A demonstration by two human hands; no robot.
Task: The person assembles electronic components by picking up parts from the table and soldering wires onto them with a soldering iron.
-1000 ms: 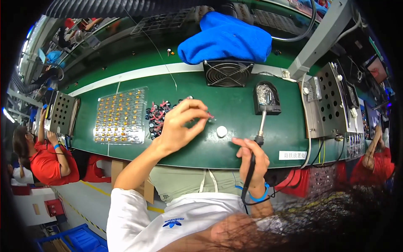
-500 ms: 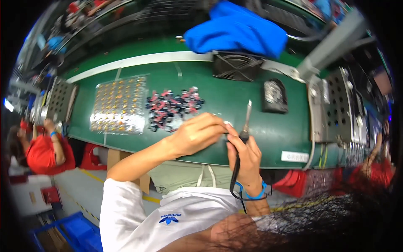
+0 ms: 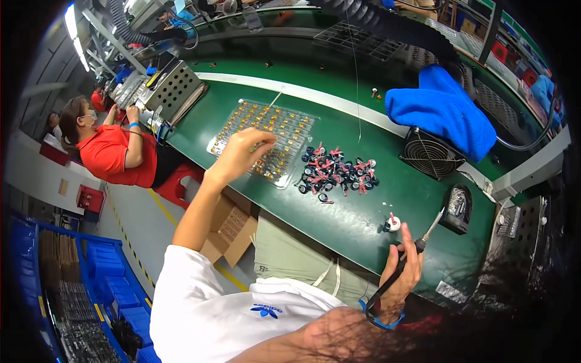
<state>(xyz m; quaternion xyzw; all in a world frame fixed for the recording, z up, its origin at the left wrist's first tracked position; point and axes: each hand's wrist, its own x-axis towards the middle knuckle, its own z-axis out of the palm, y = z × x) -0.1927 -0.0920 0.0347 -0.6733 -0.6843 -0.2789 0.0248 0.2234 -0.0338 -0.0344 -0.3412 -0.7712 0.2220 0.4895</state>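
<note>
Head view, tapered soldering iron point(image 3: 420, 244), gridded clear plastic tray point(image 3: 309, 123)

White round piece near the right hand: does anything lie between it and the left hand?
Yes: the pile of small black-and-red parts lies on the bench between the left hand, over the clear tray, and the white round piece.

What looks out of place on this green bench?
Mainly the crumpled blue cloth, bunched at the top edge of the round-grilled black fan; it might obstruct airflow. Also, a few small, partly orange parts lie loose beyond the long white strip, away from the heap of dark, red-wired parts.
</note>
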